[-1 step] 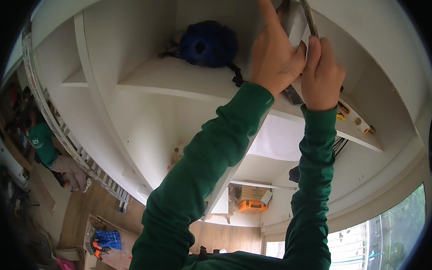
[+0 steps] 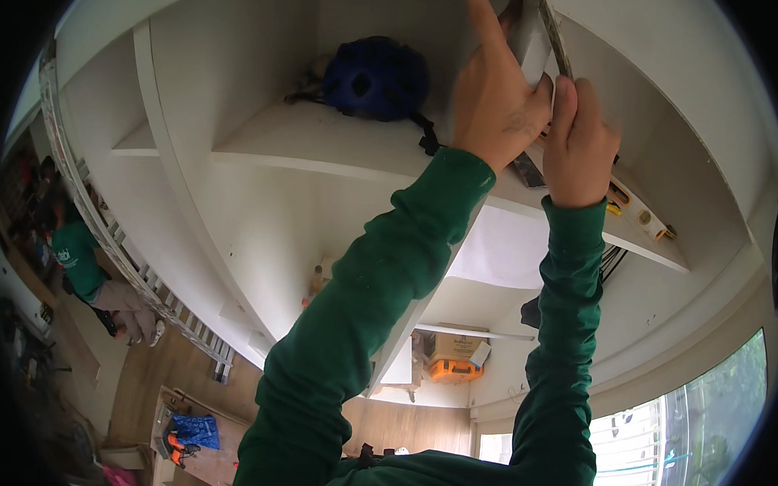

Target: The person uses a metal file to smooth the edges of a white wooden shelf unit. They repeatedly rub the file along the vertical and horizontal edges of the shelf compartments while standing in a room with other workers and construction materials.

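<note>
Both my arms, in green sleeves, reach up into a white shelving unit [image 2: 264, 144]. My left hand [image 2: 497, 101] is pressed to a white upright piece [image 2: 529, 42], thumb against it and forefinger stretched along it. Right beside it, my right hand [image 2: 581, 138] grips a thin grey metal strip [image 2: 551, 26] that runs up along that piece. A dark flat tool [image 2: 527, 169] lies on the shelf just under my hands. A blue helmet [image 2: 376, 78] sits on the same shelf to the left.
A yellow spirit level [image 2: 638, 213] lies on the shelf to the right, with black cables [image 2: 611, 259] below it. An orange case [image 2: 453, 367] stands on a lower shelf. A person in a green top [image 2: 76, 258] crouches at far left beside a ladder [image 2: 148, 277]. A window [image 2: 656, 449] fills the lower right.
</note>
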Available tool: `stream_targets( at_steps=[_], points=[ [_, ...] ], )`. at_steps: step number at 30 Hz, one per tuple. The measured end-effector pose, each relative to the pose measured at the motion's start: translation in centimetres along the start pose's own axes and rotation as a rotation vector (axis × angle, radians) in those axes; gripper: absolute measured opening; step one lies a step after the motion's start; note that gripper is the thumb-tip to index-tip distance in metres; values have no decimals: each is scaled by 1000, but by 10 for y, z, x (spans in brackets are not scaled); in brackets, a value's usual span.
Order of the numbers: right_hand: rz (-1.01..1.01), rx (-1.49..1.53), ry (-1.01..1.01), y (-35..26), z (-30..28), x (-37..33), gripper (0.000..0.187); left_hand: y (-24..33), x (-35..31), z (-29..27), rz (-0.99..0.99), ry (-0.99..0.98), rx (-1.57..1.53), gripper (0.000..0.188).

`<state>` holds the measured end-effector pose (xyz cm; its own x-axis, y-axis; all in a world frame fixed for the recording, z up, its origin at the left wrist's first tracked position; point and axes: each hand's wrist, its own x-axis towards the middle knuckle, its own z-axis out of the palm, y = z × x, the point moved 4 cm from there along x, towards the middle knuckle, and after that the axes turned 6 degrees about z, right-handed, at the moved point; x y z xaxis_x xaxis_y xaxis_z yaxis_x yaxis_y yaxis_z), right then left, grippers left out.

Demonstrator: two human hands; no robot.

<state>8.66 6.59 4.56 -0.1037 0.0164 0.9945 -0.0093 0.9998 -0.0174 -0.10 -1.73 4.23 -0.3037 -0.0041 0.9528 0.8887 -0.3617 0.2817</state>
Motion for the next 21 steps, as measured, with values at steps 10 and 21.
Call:
stream_targets(
  at_steps=[10,21],
  points=[
    [-46,-115,35,1,-3,1,28,0,4,-2,-36,-10,-48,101],
    [22,-106,8,0,-6,-3,26,2,7,-4,39,16,-45,102]
  ],
)
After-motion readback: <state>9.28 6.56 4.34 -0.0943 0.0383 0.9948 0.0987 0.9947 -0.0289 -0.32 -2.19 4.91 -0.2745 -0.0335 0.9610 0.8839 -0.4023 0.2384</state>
